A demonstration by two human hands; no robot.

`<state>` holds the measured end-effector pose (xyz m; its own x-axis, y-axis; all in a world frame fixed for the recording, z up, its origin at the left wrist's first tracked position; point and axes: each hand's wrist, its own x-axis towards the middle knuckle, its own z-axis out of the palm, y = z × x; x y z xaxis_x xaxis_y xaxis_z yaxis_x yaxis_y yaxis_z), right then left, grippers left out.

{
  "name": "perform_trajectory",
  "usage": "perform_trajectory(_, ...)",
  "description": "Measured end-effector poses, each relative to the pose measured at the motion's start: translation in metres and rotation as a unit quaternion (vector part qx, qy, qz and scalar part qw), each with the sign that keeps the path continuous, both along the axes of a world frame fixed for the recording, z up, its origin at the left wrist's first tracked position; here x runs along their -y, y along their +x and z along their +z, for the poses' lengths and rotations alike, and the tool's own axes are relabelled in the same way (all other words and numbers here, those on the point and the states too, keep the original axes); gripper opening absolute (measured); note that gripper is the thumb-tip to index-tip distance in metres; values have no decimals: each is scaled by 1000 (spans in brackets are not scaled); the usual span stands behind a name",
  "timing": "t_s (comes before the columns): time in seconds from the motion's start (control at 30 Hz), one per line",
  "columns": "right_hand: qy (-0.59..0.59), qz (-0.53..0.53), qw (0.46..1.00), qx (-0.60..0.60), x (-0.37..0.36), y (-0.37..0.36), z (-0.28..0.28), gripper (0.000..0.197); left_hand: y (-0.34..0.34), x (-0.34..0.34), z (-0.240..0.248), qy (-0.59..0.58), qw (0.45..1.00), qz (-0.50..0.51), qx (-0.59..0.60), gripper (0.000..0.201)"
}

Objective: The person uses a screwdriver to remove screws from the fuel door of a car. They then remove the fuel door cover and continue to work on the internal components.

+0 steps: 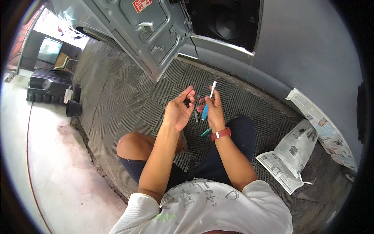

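My left hand [178, 111] is turned palm up, its fingers loosely curled and apart. I see nothing plainly held in it; the dark patch between its fingers is too small to make out. My right hand [215, 113], with a red band on its wrist, grips a slim pen-like tool [205, 112] with a blue body and a long white end pointing up and away. Between the hands is a thin pale strip [196, 116], and I cannot tell what it is. Just below the right hand lies a small green object [205, 132], partly hidden by the wrist.
Ahead hangs an open grey vehicle door [156, 43], with a black panel [224, 23] beside it. Creased newspaper [294, 146] lies at right against the grey bodywork [296, 50]. Patterned dark matting [113, 93] covers the floor. A black bin [73, 108] stands far left.
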<state>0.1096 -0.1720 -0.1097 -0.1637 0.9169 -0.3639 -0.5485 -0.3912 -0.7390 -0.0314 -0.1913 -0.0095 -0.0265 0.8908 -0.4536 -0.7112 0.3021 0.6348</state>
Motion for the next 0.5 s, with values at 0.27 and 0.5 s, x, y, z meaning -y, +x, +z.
perform_trajectory(0.27,214,-30,904,369,7,15,76,15,24,-10,-30,6,999,-19,47,44)
perform_trajectory(0.5,214,-69,777,588,16,24,90,24,39,-34,-44,26,981,-170,86,49)
